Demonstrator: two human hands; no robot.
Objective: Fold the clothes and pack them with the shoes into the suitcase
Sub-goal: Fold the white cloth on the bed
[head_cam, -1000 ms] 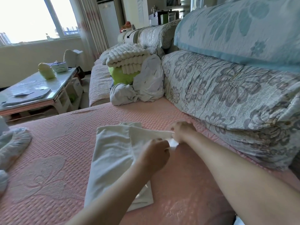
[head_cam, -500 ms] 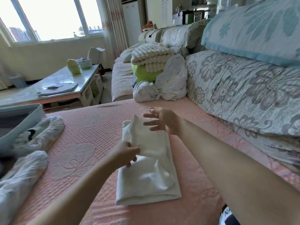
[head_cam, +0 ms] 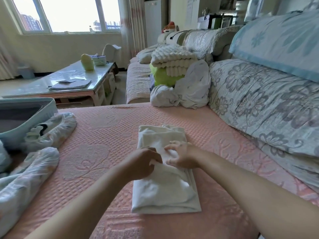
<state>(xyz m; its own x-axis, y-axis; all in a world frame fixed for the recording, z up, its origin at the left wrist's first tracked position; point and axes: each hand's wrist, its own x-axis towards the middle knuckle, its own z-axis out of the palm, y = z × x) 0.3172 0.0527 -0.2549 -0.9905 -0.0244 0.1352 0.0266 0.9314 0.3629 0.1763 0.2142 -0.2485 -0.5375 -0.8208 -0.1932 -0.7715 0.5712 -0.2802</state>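
A white garment (head_cam: 164,190), folded into a long strip, lies on the pink sofa cover (head_cam: 107,135) in front of me. My left hand (head_cam: 143,163) pinches a fold of it near its middle. My right hand (head_cam: 183,156) rests on the cloth just beside the left, fingers curled onto the fabric. A light blue suitcase (head_cam: 27,116) lies open at the left edge. Two shoes in clear white covers lie next to it, one (head_cam: 53,130) against the case and one (head_cam: 25,180) nearer to me.
Floral grey cushions (head_cam: 259,104) line the right side. A crumpled white garment (head_cam: 183,94), a green item and a folded cream blanket (head_cam: 172,57) are piled at the far end of the seat. A glass coffee table (head_cam: 69,81) stands at the back left.
The raised flap of the white garment has been laid down. Both hands came together at its middle. The camera view turned left, so the suitcase and shoes show more.
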